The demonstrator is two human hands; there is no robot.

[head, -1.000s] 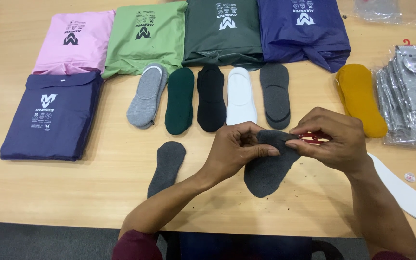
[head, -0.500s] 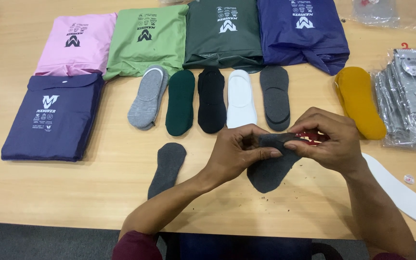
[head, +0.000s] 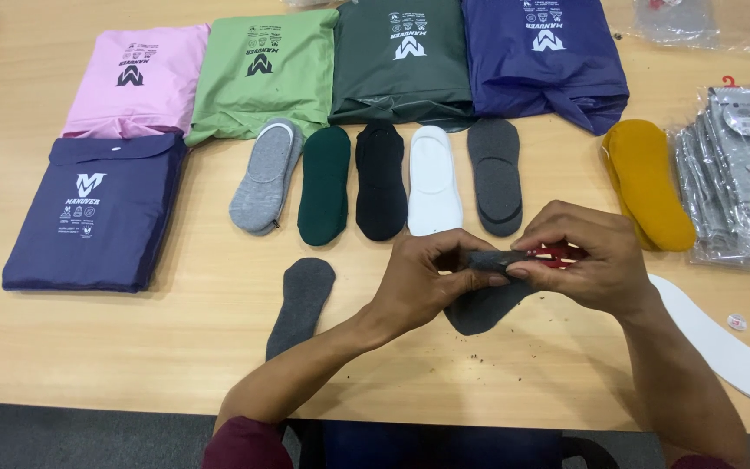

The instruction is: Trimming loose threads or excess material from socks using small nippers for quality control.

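My left hand (head: 423,278) pinches the upper edge of a dark grey low-cut sock (head: 483,304) that hangs down onto the wooden table (head: 175,347). My right hand (head: 592,260) grips the same edge together with a small red tool (head: 553,254), of which only the tip shows between the fingers. A second dark grey sock (head: 301,304) lies flat to the left of my left forearm. Both hands meet over the sock's opening.
A row of socks lies beyond the hands: light grey (head: 262,176), dark green (head: 324,184), black (head: 380,179), white (head: 434,180), dark grey (head: 495,174). A mustard sock (head: 646,182), bagged grey socks (head: 740,174), a white insert (head: 713,334) and several coloured pouches, such as the navy one (head: 93,213), surround them.
The hands have folded the sock's upper edge tighter and drawn closer together. The rest of the table looks the same.
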